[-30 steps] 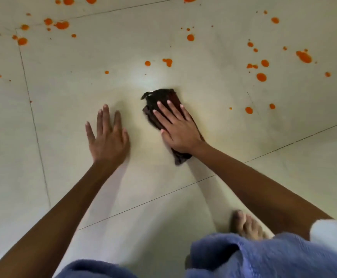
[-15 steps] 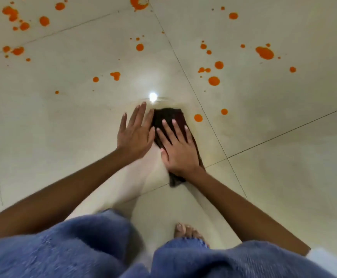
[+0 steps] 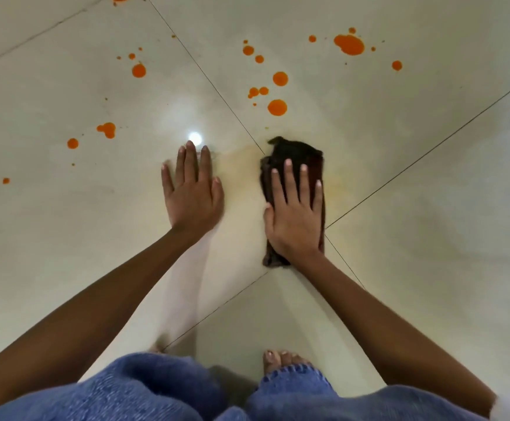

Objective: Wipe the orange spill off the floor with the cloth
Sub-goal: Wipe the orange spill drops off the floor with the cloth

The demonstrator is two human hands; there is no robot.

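A dark brown folded cloth (image 3: 299, 154) lies on the pale tiled floor (image 3: 414, 238) at a tile joint. My right hand (image 3: 294, 214) presses flat on it with straight, spread fingers. My left hand (image 3: 191, 191) rests flat on the bare tile to the left of the cloth, apart from it. Orange drops (image 3: 277, 107) dot the floor beyond the cloth, a larger blot (image 3: 349, 44) sits at the far right, and more spots (image 3: 107, 129) lie to the far left. A faint yellowish smear (image 3: 241, 153) shows between my hands.
My bare toes (image 3: 281, 358) and blue jeans (image 3: 290, 387) fill the bottom of the view, close behind my hands. A lamp's glare (image 3: 195, 137) reflects on the tile by my left fingertips. Dark grout lines cross under the cloth.
My right hand has slid the cloth to the right, over the orange drop that lay beside it. My hands, close together before, are now apart. The view has moved closer.
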